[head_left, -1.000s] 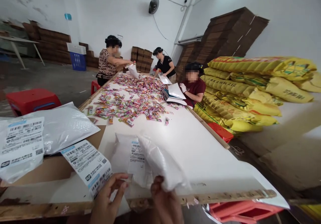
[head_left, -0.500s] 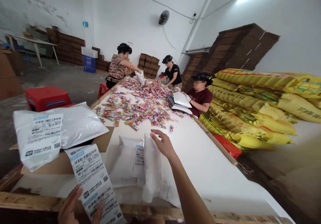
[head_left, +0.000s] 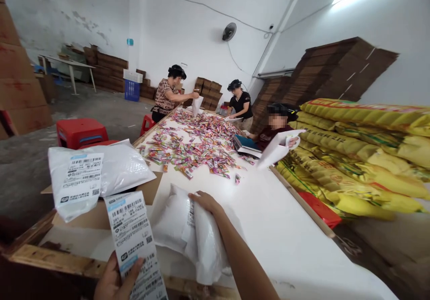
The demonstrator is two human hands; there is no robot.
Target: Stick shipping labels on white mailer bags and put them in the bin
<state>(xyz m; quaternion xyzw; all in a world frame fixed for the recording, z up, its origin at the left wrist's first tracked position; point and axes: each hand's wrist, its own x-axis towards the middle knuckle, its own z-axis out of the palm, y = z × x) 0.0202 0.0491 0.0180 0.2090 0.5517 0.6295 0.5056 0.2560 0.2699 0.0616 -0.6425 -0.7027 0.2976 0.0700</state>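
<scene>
My left hand sits at the bottom edge, closed on a strip of printed shipping labels that stands up from it. My right hand reaches forward and rests on top of a white plastic mailer bag lying on the white table; its fingers curl over the bag's upper edge. A second white bag with a label lies just left of it. Beyond lies a spread of colourful small packets.
A labelled white bag rests on brown cardboard at the left. Three people work at the table's far end. Red stools stand on the left, yellow sacks and stacked cardboard on the right.
My right hand reached out over the table, then dropped onto the white bag. My left hand slid down with the label strip. The view swung left. The person at right lifted a white bag.
</scene>
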